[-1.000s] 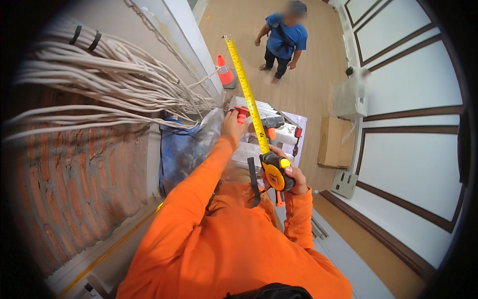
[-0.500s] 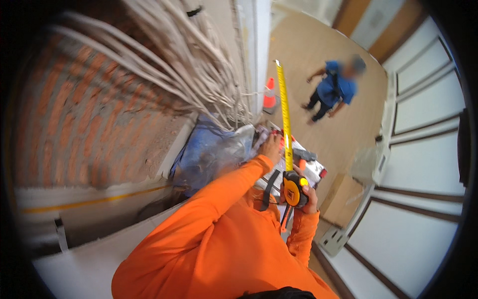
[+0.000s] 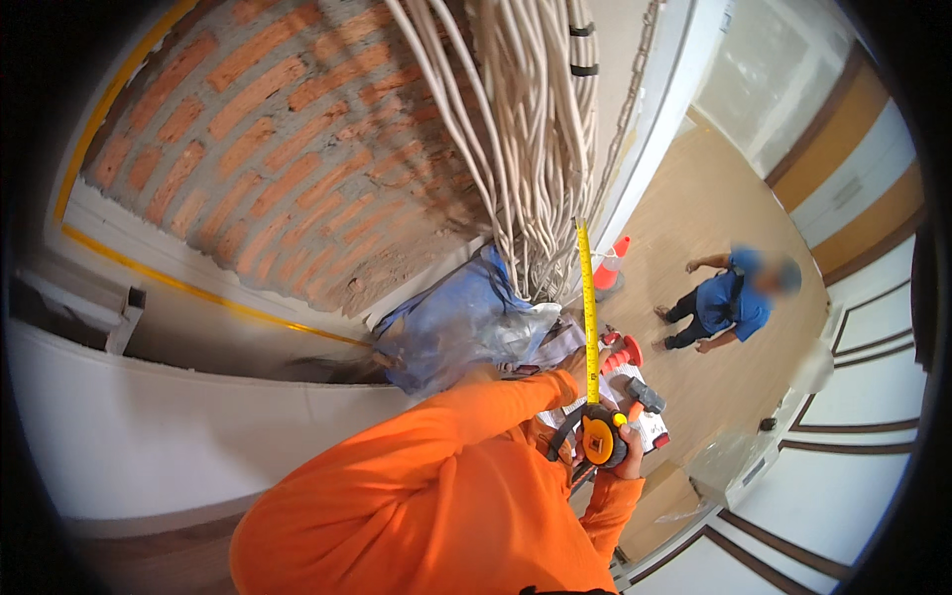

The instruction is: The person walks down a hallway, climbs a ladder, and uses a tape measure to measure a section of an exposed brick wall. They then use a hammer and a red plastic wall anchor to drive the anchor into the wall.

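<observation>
My right hand is wrapped round a black and yellow tape measure. Its yellow blade sticks far out and away from me, rising past the work surface. My left hand reaches out over the cluttered surface, partly behind the blade; its fingers are hidden. Close beyond it lies a red tool-like thing whose kind I cannot make out. A hammer with a dark head and an orange handle rests beside the tape measure, over white printed sheets.
Thick pale cables hang along a rough brick wall. Below them is blue sheeting. A traffic cone stands beyond, near a person in blue. A cardboard box sits at the right.
The whole view has swung, so cables, surface and person appear further right and lower. The tape blade stays extended in my right hand's grip. The person beyond has changed arm pose.
</observation>
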`<control>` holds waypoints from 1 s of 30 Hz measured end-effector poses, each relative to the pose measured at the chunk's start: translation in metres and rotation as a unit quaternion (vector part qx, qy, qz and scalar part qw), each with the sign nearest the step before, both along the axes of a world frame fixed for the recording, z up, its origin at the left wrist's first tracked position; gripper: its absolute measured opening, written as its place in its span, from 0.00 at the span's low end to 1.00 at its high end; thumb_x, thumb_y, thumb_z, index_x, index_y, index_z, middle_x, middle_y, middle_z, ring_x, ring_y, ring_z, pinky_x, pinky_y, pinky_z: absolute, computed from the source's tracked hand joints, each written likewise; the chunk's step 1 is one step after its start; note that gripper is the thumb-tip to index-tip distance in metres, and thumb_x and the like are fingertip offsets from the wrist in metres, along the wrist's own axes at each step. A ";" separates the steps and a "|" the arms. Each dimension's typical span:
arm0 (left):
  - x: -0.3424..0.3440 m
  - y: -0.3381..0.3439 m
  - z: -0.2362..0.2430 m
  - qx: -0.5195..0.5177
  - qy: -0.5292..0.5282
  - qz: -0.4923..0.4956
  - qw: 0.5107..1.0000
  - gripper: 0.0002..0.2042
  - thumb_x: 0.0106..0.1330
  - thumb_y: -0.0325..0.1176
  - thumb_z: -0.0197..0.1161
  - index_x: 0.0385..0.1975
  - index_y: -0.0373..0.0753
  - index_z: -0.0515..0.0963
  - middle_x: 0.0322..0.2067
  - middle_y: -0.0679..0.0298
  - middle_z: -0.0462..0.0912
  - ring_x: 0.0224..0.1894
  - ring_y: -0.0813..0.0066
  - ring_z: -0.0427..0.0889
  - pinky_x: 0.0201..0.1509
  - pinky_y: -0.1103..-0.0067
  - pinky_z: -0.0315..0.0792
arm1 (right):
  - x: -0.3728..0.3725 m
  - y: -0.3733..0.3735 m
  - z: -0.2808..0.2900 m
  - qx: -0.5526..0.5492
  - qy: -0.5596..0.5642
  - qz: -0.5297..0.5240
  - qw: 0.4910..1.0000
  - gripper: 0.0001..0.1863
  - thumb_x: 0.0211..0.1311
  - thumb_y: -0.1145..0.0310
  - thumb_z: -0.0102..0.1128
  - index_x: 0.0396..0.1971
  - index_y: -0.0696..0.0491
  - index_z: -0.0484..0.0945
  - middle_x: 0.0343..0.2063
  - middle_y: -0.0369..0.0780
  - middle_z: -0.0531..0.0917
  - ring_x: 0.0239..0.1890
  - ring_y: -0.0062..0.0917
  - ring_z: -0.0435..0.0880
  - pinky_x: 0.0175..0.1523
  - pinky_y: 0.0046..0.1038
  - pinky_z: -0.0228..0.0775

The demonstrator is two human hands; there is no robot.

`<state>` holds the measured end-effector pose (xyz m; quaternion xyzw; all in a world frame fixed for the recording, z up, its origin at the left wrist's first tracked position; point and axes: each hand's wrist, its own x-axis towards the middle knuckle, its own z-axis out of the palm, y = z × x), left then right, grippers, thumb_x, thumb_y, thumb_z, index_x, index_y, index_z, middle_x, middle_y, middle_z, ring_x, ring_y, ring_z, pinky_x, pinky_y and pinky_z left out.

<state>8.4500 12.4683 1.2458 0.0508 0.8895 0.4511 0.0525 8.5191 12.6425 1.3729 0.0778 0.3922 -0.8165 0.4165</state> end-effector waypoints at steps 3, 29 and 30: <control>0.007 0.001 -0.012 -0.086 0.025 0.001 0.996 0.45 0.44 0.47 0.76 0.62 0.34 0.61 0.49 0.45 0.70 0.51 0.46 0.73 0.55 0.63 0.69 | -0.003 -0.005 0.002 0.001 0.009 0.015 1.000 0.45 0.50 0.47 0.55 0.65 0.59 0.58 0.34 0.54 0.78 0.22 0.41 0.79 0.25 0.39 0.78; 0.277 -0.540 0.449 -0.628 0.508 0.449 0.383 0.14 0.56 0.32 0.66 0.41 0.36 0.77 0.40 0.59 0.81 0.43 0.62 0.79 0.51 0.69 0.71 | 0.011 -0.238 0.018 -0.098 -0.095 0.402 0.905 0.36 0.55 0.61 0.57 0.64 0.55 0.61 0.51 0.42 0.74 0.54 0.31 0.75 0.56 0.39 0.72; 0.290 -0.544 0.479 -0.678 0.494 0.431 0.334 0.17 0.55 0.33 0.68 0.43 0.36 0.77 0.42 0.57 0.80 0.46 0.59 0.78 0.55 0.65 0.68 | 0.021 -0.258 0.010 -0.133 -0.116 0.427 0.887 0.34 0.56 0.61 0.57 0.63 0.55 0.63 0.50 0.42 0.74 0.52 0.32 0.76 0.54 0.42 0.74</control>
